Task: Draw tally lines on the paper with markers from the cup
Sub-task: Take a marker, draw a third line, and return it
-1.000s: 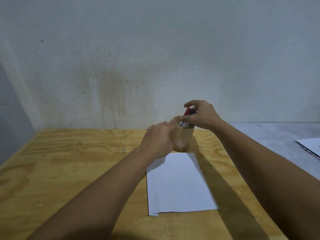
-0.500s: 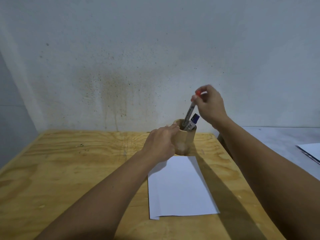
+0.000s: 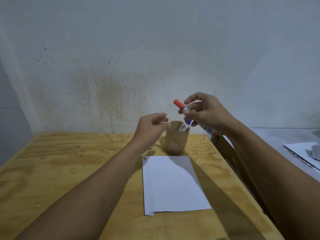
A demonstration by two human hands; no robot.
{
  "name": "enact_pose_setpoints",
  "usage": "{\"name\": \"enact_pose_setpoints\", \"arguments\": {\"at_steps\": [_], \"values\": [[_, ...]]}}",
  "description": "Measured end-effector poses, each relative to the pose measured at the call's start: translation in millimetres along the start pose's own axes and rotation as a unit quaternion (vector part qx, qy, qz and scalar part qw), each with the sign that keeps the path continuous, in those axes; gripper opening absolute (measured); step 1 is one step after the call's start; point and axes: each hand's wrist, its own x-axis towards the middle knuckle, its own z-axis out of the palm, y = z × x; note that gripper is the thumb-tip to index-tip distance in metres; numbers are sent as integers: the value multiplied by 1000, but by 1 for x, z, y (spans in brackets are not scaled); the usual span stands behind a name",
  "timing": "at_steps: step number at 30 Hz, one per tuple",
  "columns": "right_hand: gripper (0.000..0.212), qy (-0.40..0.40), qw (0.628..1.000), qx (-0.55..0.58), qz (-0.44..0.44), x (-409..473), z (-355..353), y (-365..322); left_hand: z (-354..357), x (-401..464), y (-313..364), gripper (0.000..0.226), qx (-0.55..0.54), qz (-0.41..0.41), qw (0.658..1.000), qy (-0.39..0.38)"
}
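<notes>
A wooden cup (image 3: 175,139) stands at the far side of the plywood table (image 3: 60,167), with a blue-capped marker (image 3: 186,125) leaning inside it. My right hand (image 3: 206,111) holds a red-capped marker (image 3: 179,104) above and to the right of the cup, tilted with the cap up and to the left. My left hand (image 3: 150,127) hovers just left of the cup's rim, fingers loosely curled and apart, holding nothing. A white sheet of paper (image 3: 173,184) lies in front of the cup, with two short dark tally lines (image 3: 144,158) at its far left corner.
A stained grey wall (image 3: 121,66) rises right behind the table. To the right is a grey surface (image 3: 277,135) with other papers (image 3: 304,151) on it. The table's right edge runs under my right forearm.
My right hand has lifted the red-capped marker fully out of the cup and tilted it. My left hand has let go of the cup and drawn slightly left.
</notes>
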Motion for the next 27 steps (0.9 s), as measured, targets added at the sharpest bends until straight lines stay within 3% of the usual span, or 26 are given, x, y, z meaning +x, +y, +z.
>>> {"name": "enact_pose_setpoints", "arguments": {"at_steps": [2, 5, 12, 16, 18, 21, 23, 27], "values": [[20, -22, 1000, -4, 8, -8, 10, 5, -7, -1, 8, 35, -127, -42, 991, -15], [15, -48, 999, -4, 3, -15, 24, 9, -16, -8, 9, 25, -177, -51, 982, -48], [11, -48, 998, -32, -5, -17, 52, 18, -28, -19, -7, 8, -116, -56, 992, -5], [6, -21, 992, -120, -40, -18, 69, 21, -36, -19, -17, 13, -109, -93, 989, 41], [14, -21, 988, -146, -47, -20, 70, 23, -48, -18, -25, 16, -99, -112, 987, 61], [9, -32, 992, -117, -24, -25, 70, 28, -64, -22, -46, 3, -14, -128, 989, 72], [3, -49, 998, -37, -10, -30, 71, 29, -68, -25, -60, 12, 91, -125, 984, 86], [20, -86, 988, 116, 60, -36, 76, 32, -70, -31, -75, 10, 283, -65, 955, 53]]}}
